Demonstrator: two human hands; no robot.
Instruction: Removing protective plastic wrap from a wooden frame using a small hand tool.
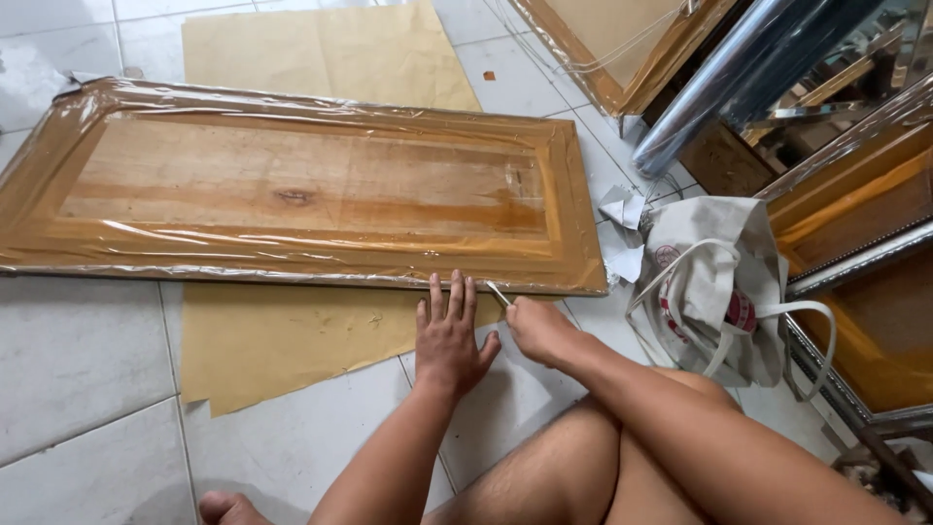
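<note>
1. A person sits on a white tiled floor, bare legs folded, seen from their own head looking down.
2. A long wooden panel wrapped in clear film lies flat on the floor, on sheets of brown paper that seem placed to protect it from the tiles.
3. The left hand rests palm down on the paper just below the panel's near edge, close to its right corner, fingers spread and straight, gripping nothing; it looks set there to steady the paper.
4. The right hand, just beside it, is closed round a thin pale tool whose tip points at the panel's near edge.
5. What kind of tool it is cannot be made out; most of it is hidden in the fist.
6. A white cloth bag slumps on the floor to the right, with scraps of paper beside it.
7. More framed wood and shiny metal pieces stand at the right edge, cut off by the picture.
</note>
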